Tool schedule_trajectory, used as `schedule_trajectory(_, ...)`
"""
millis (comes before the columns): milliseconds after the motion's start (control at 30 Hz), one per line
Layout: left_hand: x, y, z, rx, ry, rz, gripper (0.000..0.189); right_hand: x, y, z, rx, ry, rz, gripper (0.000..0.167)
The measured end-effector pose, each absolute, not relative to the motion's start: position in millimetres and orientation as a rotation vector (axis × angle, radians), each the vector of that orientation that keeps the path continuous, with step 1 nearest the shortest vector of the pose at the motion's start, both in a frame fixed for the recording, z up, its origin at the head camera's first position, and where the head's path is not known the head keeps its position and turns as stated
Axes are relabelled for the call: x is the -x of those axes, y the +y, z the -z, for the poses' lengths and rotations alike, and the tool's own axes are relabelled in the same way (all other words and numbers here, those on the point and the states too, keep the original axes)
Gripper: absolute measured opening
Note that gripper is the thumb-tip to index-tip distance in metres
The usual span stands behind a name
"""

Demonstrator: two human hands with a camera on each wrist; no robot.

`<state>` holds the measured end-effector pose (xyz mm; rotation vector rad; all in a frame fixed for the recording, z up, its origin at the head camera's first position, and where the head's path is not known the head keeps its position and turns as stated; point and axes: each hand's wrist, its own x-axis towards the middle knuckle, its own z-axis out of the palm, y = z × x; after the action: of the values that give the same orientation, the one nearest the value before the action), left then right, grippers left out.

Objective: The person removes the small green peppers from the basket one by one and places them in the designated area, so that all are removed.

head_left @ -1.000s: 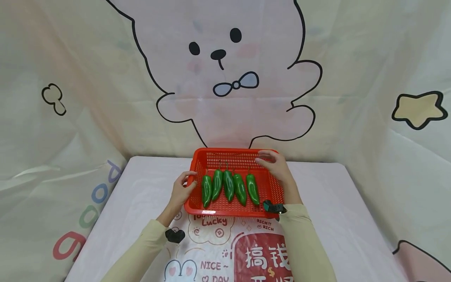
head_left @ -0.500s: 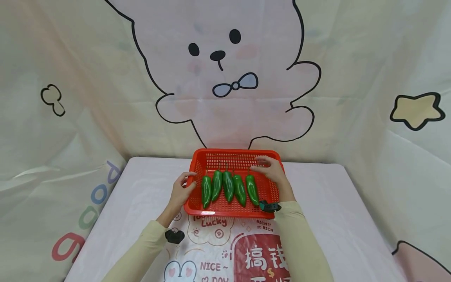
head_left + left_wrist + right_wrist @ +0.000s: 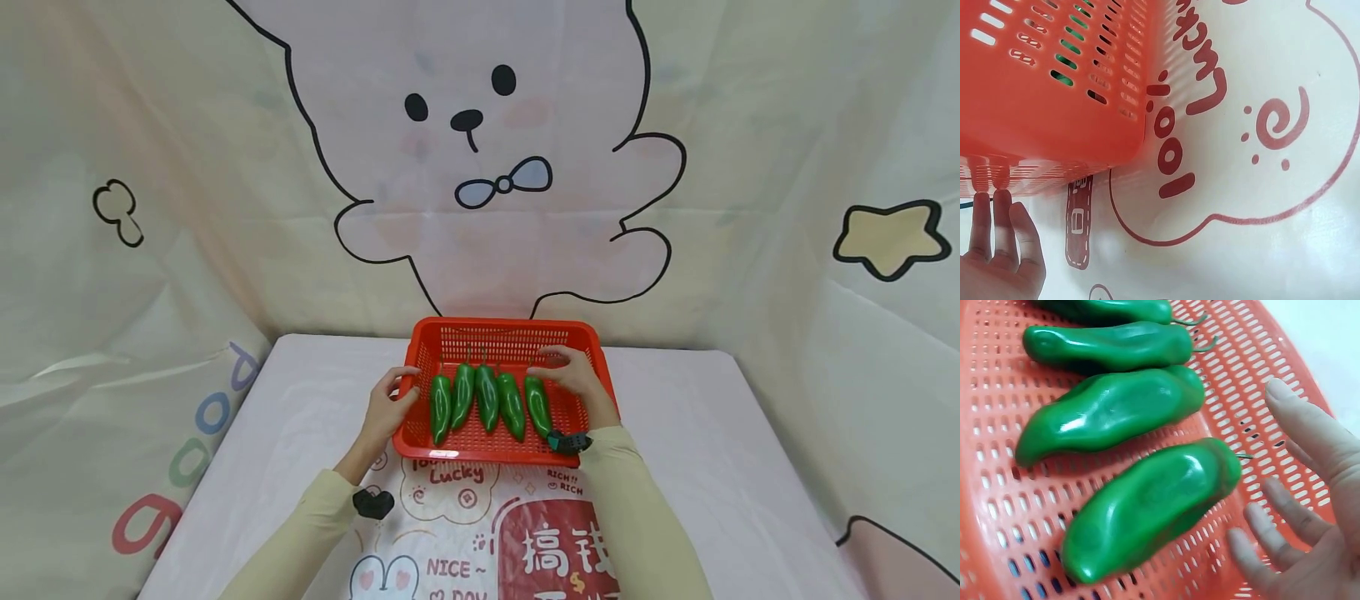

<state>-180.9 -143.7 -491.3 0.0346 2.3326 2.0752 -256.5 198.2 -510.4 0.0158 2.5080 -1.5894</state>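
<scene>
A red perforated plastic basket (image 3: 480,450) holds several green chili peppers (image 3: 487,398) lying in a row, stems toward the far side. My left hand (image 3: 385,408) holds the basket's left rim; in the left wrist view several of its fingers (image 3: 1004,231) touch the outer wall from below. My right hand (image 3: 579,382) hovers inside the basket at the right, beside the stem end of the rightmost pepper (image 3: 538,404). In the right wrist view its thumb (image 3: 1310,425) and fingers are spread apart, just short of that nearest pepper (image 3: 1154,506), gripping nothing.
The basket stands on a white table (image 3: 675,417) with a printed mat (image 3: 457,533) in front of it. A cloth backdrop with a cartoon bear (image 3: 517,242) rises directly behind and at both sides.
My right hand has moved from the basket's back right corner inward and nearer, toward the rightmost pepper's stem. My left hand, the basket and the peppers stay where they were.
</scene>
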Motion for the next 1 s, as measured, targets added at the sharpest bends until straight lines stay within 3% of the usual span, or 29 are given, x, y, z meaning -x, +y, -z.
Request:
schedule_trajectory(233, 183, -144, 496, -0.022, 2.367, -2.049, 0.036, 254, 193, 516, -0.048, 2.401, 1.610, 0.058)
schedule_trajectory(633, 201, -146, 536, -0.001, 2.350, -2.116, 0.034, 261, 196, 526, -0.109, 2.335, 1.591, 0.060)
schedule_trajectory(1000, 201, -146, 536, 0.020, 2.334, -2.123, 0.034, 263, 188, 530, -0.051, 2.398, 1.492, 0.045)
